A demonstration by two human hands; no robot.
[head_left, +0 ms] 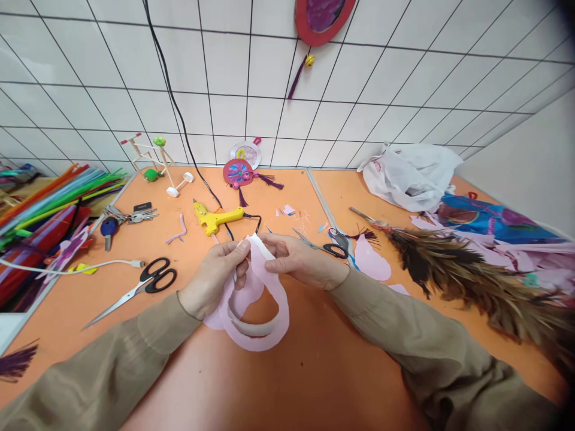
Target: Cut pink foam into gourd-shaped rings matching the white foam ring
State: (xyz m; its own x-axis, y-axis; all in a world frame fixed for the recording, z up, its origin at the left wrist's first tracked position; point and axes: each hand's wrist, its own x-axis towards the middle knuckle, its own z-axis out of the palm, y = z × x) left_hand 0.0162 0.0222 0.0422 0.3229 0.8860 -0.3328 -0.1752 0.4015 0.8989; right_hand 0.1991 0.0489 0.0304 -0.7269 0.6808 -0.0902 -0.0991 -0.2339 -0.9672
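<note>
Pinching thin, floppy pink ring (261, 342)

You have two pairs of scissors (151, 279) (331, 247), one yellow glue gun (214, 219), one bunch of keys (130, 215), one white plastic bag (411, 173), three round ornaments (238, 172) (247, 152) (321, 18), and one pink paper ring (269, 335) at your two hands, left hand (215, 278) and right hand (300, 260)

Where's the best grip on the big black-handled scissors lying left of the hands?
Grip the black loops of the scissors, coming from above on their right, the side nearest the left hand. They lie flat and closed, loops toward the hands, blade tip pointing away to the lower left. Left hand and right hand both pinch the pink ring now.
</note>
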